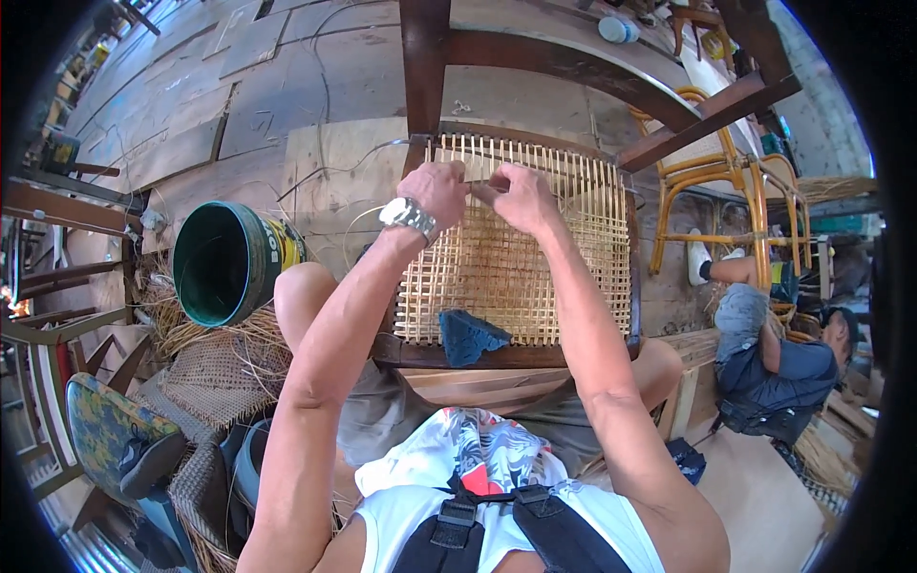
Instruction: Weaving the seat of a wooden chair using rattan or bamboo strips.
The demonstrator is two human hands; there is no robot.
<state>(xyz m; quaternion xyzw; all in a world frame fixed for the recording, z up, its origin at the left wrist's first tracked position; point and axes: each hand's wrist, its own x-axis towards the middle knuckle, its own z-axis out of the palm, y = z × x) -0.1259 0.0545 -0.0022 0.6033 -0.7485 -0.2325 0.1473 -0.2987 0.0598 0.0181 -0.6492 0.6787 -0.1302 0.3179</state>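
A dark wooden chair frame (497,355) lies in front of my knees, its seat strung with a woven cane panel (535,286). Over the far left part of the weave, my left hand (435,194) is closed, fingertips pinched, with a wristwatch (409,218) on its wrist. A loose pale cane strand (361,216) curves in beside that hand. Close by on the right, my right hand (523,198) has thumb and finger pinched low over the strands. What sits between its fingertips is too small to tell. A crumpled blue cloth (468,337) rests on the near edge of the seat.
A dark green bucket (215,263) lies tilted at left, by loose cane fibres (258,358). Chair legs (423,72) rise beyond the seat. On the right stands a rattan chair (745,191), and a co-worker (783,368) sits low nearby. A patterned seat (115,430) is at lower left.
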